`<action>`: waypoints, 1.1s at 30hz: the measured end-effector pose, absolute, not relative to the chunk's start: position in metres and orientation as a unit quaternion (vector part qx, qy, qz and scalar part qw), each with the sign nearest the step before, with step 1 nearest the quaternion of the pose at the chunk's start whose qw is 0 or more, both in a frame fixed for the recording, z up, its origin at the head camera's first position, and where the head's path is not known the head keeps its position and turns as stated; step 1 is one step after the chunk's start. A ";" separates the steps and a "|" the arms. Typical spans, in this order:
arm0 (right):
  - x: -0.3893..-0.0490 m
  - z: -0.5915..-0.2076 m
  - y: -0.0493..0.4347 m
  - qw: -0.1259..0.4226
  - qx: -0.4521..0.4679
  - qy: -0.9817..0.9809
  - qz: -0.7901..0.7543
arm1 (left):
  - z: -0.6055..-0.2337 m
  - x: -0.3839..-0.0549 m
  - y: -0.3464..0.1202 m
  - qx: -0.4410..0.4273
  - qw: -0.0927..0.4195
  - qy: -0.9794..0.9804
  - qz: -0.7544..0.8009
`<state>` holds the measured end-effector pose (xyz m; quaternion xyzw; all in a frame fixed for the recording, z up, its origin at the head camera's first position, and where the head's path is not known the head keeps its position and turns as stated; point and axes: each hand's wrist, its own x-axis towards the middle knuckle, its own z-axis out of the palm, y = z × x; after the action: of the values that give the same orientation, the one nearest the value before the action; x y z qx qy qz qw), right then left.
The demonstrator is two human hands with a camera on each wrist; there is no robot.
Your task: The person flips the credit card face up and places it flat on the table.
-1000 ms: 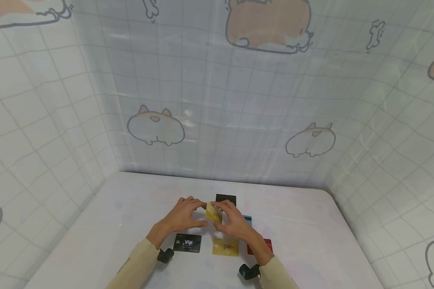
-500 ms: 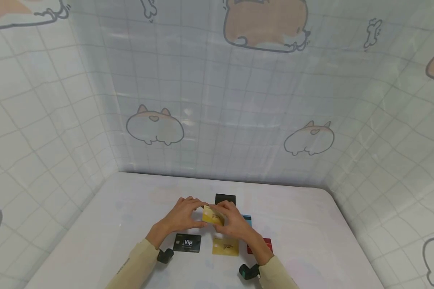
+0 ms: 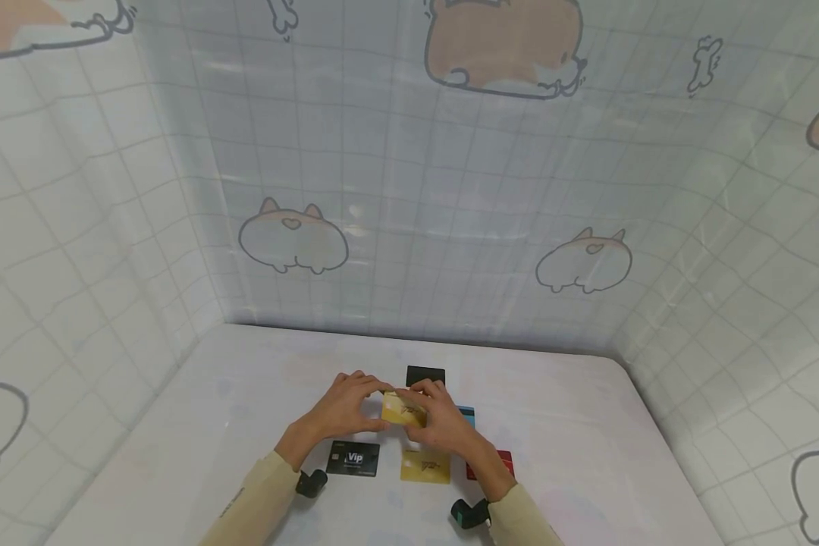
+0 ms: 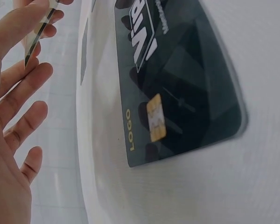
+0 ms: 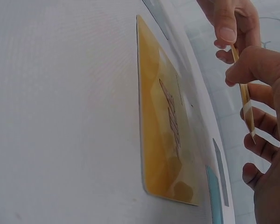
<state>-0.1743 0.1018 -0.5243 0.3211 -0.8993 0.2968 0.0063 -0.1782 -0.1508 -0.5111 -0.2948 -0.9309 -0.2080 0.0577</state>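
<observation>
A gridded wall [image 3: 444, 167] backs the white table [image 3: 587, 425]; left fingers [image 4: 32, 84] and right fingers [image 5: 262, 95] pinch a raised gold card [image 3: 400, 410].

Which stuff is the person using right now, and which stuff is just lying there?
In use:
- held gold card
- left hand, holding it
- right hand, holding it too

Just lying there, though maybe for later:
- Vip card
- other gold card
- red card
- blue card
- flat black thing
</observation>
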 end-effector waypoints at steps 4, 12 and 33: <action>-0.176 -0.525 0.103 0.008 0.323 -0.899 0.296 | -0.512 -0.180 -0.150 -0.294 0.063 -0.932 -0.200; -0.182 -0.529 0.105 0.017 0.317 -0.911 0.262 | -0.515 -0.182 -0.150 -0.273 0.069 -0.946 -0.164; -0.194 -0.536 0.110 0.012 0.306 -0.915 0.261 | -0.518 -0.188 -0.151 -0.249 0.066 -0.953 -0.160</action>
<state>-0.1937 0.1096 -0.5358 0.3060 -0.9154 0.2613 0.0118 -0.1881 -0.1514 -0.5185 -0.2487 -0.9530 -0.1602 0.0657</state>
